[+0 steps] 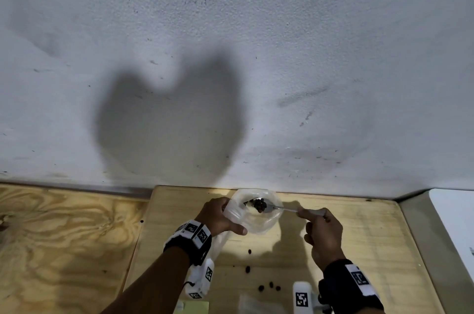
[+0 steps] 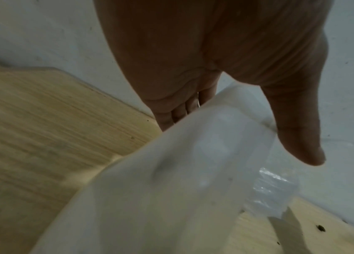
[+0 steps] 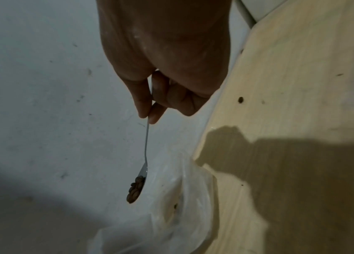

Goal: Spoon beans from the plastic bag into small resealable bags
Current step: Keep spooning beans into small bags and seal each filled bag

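My left hand (image 1: 220, 216) grips the rim of a clear plastic bag (image 1: 259, 221) and holds it up off the light wooden board (image 1: 359, 242), its mouth spread wide. In the left wrist view the bag (image 2: 193, 171) fills the lower frame under my thumb (image 2: 297, 137). My right hand (image 1: 324, 234) pinches the handle of a metal spoon (image 1: 284, 208). The spoon's bowl, heaped with dark brown beans (image 1: 259, 204), hovers over the bag's mouth. The right wrist view shows the spoon (image 3: 146, 142) with the beans (image 3: 135, 190) above the bag (image 3: 178, 206).
Several loose beans (image 1: 269, 286) lie scattered on the board in front of me. A small clear bag (image 1: 252, 304) and a pale green piece (image 1: 195, 308) lie at the near edge. A grey wall (image 1: 230, 57) rises right behind the board. Plywood (image 1: 59, 236) lies to the left.
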